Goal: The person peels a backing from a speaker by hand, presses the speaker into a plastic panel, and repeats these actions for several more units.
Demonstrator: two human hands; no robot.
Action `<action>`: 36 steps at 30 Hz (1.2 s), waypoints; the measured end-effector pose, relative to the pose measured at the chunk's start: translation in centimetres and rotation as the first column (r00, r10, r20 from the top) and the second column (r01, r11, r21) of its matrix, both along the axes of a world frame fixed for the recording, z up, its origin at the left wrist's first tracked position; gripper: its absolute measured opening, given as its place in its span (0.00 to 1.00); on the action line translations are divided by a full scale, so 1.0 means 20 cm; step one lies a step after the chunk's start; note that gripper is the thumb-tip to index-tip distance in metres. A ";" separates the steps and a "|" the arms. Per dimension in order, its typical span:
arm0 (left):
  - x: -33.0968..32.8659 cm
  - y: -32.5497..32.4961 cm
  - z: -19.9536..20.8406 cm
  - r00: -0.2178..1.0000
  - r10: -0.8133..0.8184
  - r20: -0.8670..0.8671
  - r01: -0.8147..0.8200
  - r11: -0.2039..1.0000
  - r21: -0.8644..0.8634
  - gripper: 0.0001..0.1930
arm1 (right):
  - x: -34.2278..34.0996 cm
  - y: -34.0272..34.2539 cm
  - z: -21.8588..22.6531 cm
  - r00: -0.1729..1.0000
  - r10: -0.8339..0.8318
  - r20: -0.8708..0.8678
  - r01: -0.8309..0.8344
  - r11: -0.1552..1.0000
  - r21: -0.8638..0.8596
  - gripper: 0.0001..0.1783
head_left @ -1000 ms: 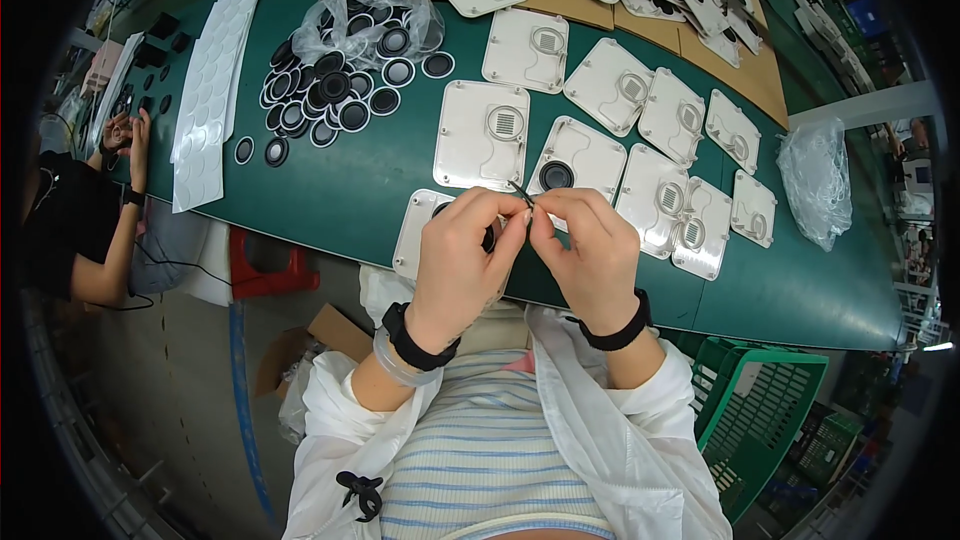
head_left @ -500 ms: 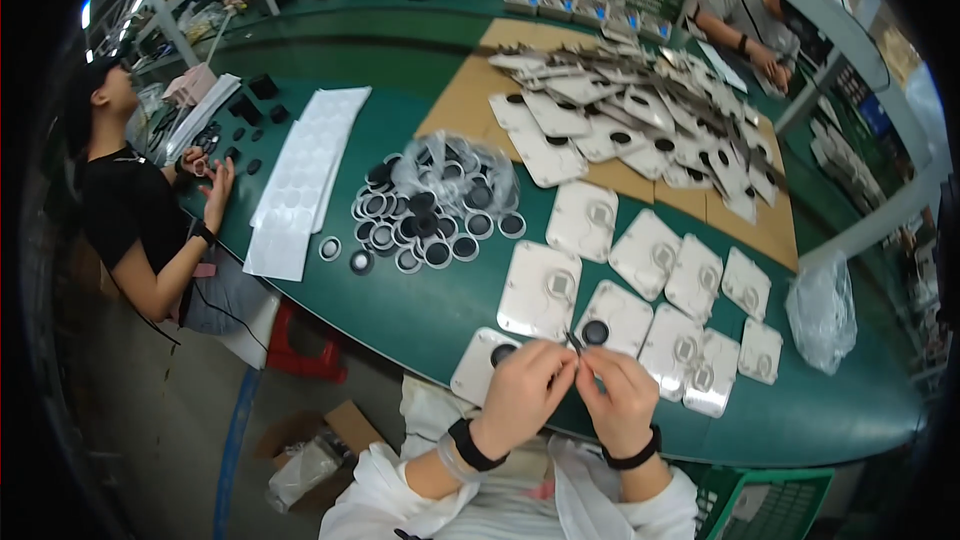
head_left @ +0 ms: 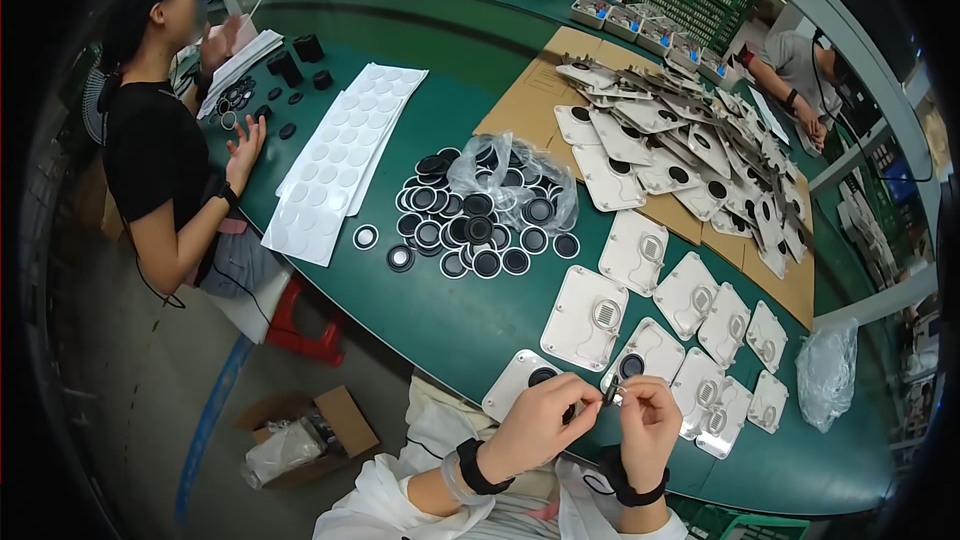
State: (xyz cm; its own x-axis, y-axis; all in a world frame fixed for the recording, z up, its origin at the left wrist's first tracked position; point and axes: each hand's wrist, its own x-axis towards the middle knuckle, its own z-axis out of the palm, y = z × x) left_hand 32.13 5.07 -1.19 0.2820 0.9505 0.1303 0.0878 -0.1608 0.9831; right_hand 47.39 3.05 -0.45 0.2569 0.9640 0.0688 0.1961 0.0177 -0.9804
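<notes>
Both hands (head_left: pixel 590 420) on small part (head_left: pixel 610 393) (dark)

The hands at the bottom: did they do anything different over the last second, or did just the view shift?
Mostly the view: the head tipped up, showing more of the green table and the co-workers. The left hand and right hand stayed together, pinching a small dark part. The black rings and white plates lie unmoved.

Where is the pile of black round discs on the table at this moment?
In the head view, the black round discs lie mid-table, between the white sticker sheets on their left and the white plates on their right.
</notes>
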 end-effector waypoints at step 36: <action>-0.02 0.12 0.04 0.842 -0.130 0.524 0.483 0.613 -0.625 0.06 | 0.19 0.02 0.12 0.786 0.173 0.594 -0.365 0.905 0.219 0.13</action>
State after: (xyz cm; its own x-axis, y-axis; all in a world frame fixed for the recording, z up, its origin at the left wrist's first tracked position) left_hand 31.82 7.45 -0.36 0.6656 0.6479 -0.3704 -0.2401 0.6558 0.7157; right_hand 51.11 3.45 1.96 -0.1840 0.8902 0.4168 0.6373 0.4309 -0.6389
